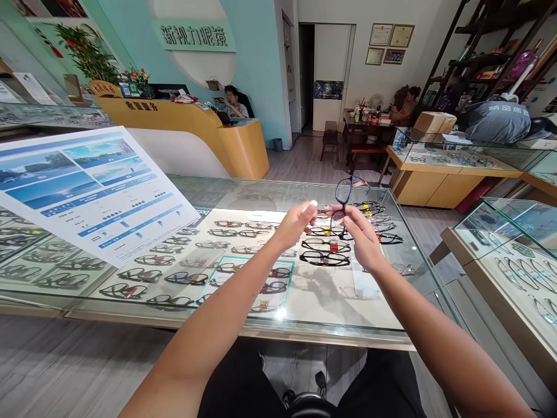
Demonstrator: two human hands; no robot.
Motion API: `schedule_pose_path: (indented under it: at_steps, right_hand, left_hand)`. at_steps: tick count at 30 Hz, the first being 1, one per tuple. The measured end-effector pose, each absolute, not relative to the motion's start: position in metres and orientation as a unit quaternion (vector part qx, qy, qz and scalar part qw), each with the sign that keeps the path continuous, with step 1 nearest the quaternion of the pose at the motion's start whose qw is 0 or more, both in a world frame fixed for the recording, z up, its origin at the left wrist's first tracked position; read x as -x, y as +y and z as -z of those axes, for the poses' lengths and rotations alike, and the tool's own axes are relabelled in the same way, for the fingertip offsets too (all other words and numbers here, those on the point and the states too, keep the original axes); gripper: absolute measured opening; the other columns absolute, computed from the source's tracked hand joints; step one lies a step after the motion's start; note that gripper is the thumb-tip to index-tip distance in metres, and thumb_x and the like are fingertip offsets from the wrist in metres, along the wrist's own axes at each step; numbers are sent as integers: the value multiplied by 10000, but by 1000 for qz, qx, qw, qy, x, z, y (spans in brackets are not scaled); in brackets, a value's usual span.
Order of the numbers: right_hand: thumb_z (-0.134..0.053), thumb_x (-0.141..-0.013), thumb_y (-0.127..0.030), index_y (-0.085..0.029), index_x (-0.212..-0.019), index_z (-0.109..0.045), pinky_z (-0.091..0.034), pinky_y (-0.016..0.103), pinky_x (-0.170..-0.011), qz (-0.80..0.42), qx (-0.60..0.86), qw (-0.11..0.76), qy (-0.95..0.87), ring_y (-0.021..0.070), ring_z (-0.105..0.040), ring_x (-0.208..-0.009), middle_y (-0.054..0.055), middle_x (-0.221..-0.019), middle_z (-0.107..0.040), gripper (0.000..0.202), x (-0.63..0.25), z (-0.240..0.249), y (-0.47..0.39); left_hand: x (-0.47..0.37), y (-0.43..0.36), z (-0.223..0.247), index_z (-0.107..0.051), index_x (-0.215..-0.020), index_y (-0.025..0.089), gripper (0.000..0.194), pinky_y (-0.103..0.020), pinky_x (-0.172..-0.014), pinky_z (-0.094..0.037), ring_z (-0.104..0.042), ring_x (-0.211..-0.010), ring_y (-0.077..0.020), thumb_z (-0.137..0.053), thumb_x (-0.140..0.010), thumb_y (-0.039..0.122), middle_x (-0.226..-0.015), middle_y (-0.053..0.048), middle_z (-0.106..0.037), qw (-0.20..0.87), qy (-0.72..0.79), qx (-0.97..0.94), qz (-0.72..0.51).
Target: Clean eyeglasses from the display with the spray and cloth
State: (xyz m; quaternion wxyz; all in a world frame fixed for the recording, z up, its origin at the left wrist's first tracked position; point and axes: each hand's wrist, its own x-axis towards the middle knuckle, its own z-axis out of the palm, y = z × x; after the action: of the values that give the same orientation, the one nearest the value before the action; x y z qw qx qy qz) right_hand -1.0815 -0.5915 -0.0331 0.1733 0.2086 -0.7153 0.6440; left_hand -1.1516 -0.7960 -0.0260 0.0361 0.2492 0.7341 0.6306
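My right hand (363, 237) grips a pair of eyeglasses (343, 191) with a dark blue frame, held up on end above the glass counter. Close by on its left is my left hand (297, 223), fingers curled together, with a small white thing (314, 203) at the fingertips that is too small to name. A gap shows between this hand and the held glasses. Below my hands, black-framed eyeglasses (324, 258) lie in rows, some with red or yellow tags on them.
The glass display counter (348, 334) spans the front. A printed sheet (143, 203) stands tilted at left. More display cases (456, 180) are on the right. Behind are a yellow reception desk (243, 145) with a seated person, and another person at a table (354, 125).
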Motion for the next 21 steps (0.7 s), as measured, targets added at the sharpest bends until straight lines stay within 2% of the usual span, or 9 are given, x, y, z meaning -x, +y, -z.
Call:
schedule_pose_path:
  at_steps: [3,7,8,10,13,16,21]
  right_hand:
    - [-538,-1102,-542,-261,-1323,-698,-507,471,-1153,-642,-203,175,-718,285,-656,-1281,91,-1312,-738,392,1082,33,-591]
    - [-533,-1114,-509,-270,-1328,-699,-494,456,-1157,-645,-209,176,-714,273,-655,-1288,81,-1317,-741,361,1084,35,-590]
    - [-530,-1117,-501,-273,-1330,-699,-487,455,-1158,-644,-209,178,-714,270,-655,-1283,78,-1324,-740,355,1084,36,-590]
    - [-523,-1120,-498,-273,-1338,-695,-473,456,-1158,-638,-206,179,-720,266,-657,-1262,77,-1341,-737,357,1085,37,-589]
    - [-518,-1114,-513,-265,-1342,-690,-468,461,-1144,-630,-196,182,-729,268,-661,-1233,81,-1352,-738,378,1086,39,-587]
    - [-516,-1109,-519,-262,-1329,-690,-476,458,-1127,-627,-193,182,-732,276,-649,-1270,83,-1349,-742,381,1088,40,-587]
    - [-523,-1106,-529,-267,-1315,-688,-464,470,-1151,-629,-192,183,-731,278,-658,-1270,79,-1334,-749,373,1089,41,-587]
  left_hand:
    - [1173,-813,29,-577,-861,218,610,-313,-761,-538,-573,-815,-181,-594,-911,825,-869,-39,-609,-60,747,-199,-631]
    - [1209,-838,44,-568,-987,240,240,-347,-881,-492,-583,-906,-201,-664,-933,454,-1015,-30,-642,-150,807,-86,-565]
    - [1218,-843,50,-556,-1037,247,199,-365,-936,-488,-596,-985,-218,-666,-912,355,-1098,-38,-640,-164,821,-48,-545]
    - [1232,-854,60,-530,-1118,249,259,-405,-1047,-467,-592,-1169,-253,-636,-885,209,-1259,-71,-615,-183,842,9,-507]
    - [1246,-866,74,-516,-1186,237,280,-430,-1106,-450,-590,-1258,-271,-595,-927,166,-1350,-114,-613,-187,854,26,-485]
    - [1253,-876,84,-536,-1207,237,272,-411,-1074,-473,-644,-1182,-257,-606,-951,180,-1294,-106,-676,-175,858,28,-482]
    - [1261,-884,97,-567,-1233,231,348,-371,-1005,-504,-679,-1150,-248,-636,-908,128,-1273,-107,-719,-161,862,40,-480]
